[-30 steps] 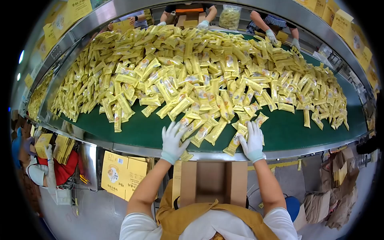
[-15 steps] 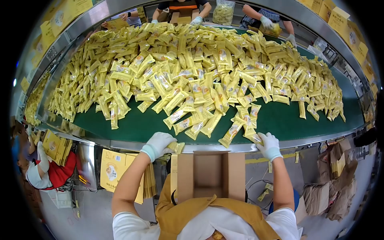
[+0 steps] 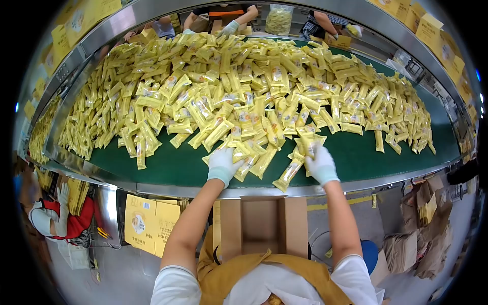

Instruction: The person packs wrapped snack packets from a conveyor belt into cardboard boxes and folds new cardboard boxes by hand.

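Long yellow snack packets (image 3: 254, 81) with clear wrapping lie heaped on the green conveyor belt (image 3: 203, 177). My left hand (image 3: 222, 164), in a white glove, reaches onto the near packets, its thumb apart from its fingers. Several packets touch its fingertips, and their undersides are hidden. To the right, my gloved right hand (image 3: 321, 163) rests against a small cluster of packets, fingers stretched forward and thumb spread to the left; a firm grip does not show. An upright cardboard box (image 3: 231, 223) with open flaps stands between my forearms, against the belt's metal edge.
Flattened yellow cartons (image 3: 145, 223) are stacked left of the box. Across the belt, co-workers' gloved hands (image 3: 229, 28) work near cartons. A person in a red apron (image 3: 73, 221) is at far left. Brown paper sacks (image 3: 406, 249) lie at right.
Both hands have moved forward and inward from the belt's near edge onto the packets. The packet at my left hand by the edge no longer shows there. The co-workers' hands have shifted.
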Tool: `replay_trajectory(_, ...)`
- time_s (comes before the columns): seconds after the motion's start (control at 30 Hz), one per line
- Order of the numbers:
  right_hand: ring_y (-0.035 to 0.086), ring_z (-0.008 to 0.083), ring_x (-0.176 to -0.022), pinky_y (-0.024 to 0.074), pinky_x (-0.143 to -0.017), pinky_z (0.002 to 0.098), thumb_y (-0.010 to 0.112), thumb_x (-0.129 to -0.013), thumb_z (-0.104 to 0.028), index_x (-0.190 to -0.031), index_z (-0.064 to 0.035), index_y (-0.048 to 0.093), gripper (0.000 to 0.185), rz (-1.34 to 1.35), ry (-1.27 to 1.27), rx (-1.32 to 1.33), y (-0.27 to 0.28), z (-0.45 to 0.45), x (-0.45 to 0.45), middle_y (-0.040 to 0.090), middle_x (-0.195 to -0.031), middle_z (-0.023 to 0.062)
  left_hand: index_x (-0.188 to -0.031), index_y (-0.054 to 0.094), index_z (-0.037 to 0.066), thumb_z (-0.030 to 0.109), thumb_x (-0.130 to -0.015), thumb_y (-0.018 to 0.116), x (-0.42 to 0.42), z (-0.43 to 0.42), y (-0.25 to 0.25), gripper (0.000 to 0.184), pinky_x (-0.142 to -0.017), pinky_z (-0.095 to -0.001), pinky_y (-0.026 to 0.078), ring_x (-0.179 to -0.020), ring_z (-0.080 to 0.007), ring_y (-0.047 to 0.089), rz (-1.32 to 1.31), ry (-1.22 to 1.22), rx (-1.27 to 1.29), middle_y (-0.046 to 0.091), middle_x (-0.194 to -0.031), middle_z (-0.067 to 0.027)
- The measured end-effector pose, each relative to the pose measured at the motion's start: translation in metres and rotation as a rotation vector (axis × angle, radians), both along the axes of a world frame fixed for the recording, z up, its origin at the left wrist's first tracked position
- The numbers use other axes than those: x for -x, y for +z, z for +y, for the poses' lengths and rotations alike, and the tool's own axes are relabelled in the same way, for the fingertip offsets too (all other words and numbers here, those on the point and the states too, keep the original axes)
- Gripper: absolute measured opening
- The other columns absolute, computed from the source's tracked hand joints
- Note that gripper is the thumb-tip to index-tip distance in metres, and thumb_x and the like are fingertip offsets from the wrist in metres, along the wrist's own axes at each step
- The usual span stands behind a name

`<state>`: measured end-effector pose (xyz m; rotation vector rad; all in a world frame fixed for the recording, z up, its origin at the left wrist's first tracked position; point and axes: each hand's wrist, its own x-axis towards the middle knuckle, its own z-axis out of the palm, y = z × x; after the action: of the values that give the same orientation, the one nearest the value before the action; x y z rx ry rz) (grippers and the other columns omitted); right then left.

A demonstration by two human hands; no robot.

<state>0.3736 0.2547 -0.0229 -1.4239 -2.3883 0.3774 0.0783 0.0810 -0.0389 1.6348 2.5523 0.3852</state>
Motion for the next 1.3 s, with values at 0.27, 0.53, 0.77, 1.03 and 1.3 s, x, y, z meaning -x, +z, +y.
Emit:
replay_trajectory(0.27, 0.065, 0.0386, -0.100, 0.0540, -0.091, 0.0437, 0.080, -0.076, -0.036, -0.109, 0.0001, 0.063, 0.052, -0.203, -0.157, 0.129, 0.003, 0.005, 0.026, 0.061, -0.116, 0.0225, -0.109, 0.065, 0.002, 0.045, -0.080, 0.074, -0.016, 0.010, 0.045, 0.053, -0.089, -0.0456, 0.052, -0.101, -0.0407, 0.065, -0.371, 0.036, -0.050, 0.067, -0.109, -0.0225)
replay_trajectory(0.53, 0.066, 0.0334, -0.096, 0.0500, -0.088, 0.0442, 0.071, -0.078, -0.012, -0.101, -0.0103, 0.066, 0.023, -0.202, 0.784, -0.050, 0.047, -0.028, 0.025, 0.068, -0.095, 0.0124, -0.130, 0.052, 0.008, 0.034, -0.079, 0.076, -0.053, 0.044, 0.037, 0.061, -0.088, -0.0431, 0.056, -0.102, -0.0356, 0.068, -0.146, 0.033, 0.323, 0.069, -0.111, -0.0209)
replay_trajectory(0.77, 0.065, 0.0284, -0.092, 0.0477, -0.088, 0.0417, 0.060, -0.082, -0.008, -0.093, -0.0119, 0.063, 0.013, -0.373, 0.746, -0.158, 0.021, -0.029, 0.021, 0.066, -0.090, 0.0085, -0.129, 0.053, 0.011, 0.015, -0.083, 0.067, -0.020, 0.022, 0.027, 0.048, -0.088, -0.0454, 0.053, -0.105, -0.0349, 0.067, 0.001, -0.059, 0.257, 0.068, -0.115, -0.0166)
replay_trajectory(1.03, 0.051, 0.0372, -0.123, 0.0400, -0.105, 0.0477, 0.075, -0.077, -0.026, -0.130, -0.0003, 0.052, 0.063, -0.214, 0.476, -0.388, 0.005, -0.064, -0.026, 0.056, -0.117, 0.0224, -0.150, 0.038, 0.011, 0.055, -0.081, 0.072, -0.018, -0.053, 0.019, 0.089, -0.111, -0.0433, 0.033, -0.134, -0.0317, 0.045, 0.359, -0.344, 0.101, 0.053, -0.136, -0.0197)
replay_trajectory(1.3, 0.053, 0.0346, -0.118, 0.0410, -0.101, 0.0431, 0.091, -0.054, -0.046, -0.139, 0.0016, 0.042, 0.109, -0.609, 0.404, 0.106, 0.039, -0.040, -0.018, 0.057, -0.123, 0.0199, -0.152, 0.032, 0.001, 0.065, -0.074, 0.074, -0.009, -0.044, 0.034, 0.109, -0.109, -0.0428, 0.034, -0.131, -0.0288, 0.046, 0.205, -0.278, 0.306, 0.050, -0.138, -0.0163)
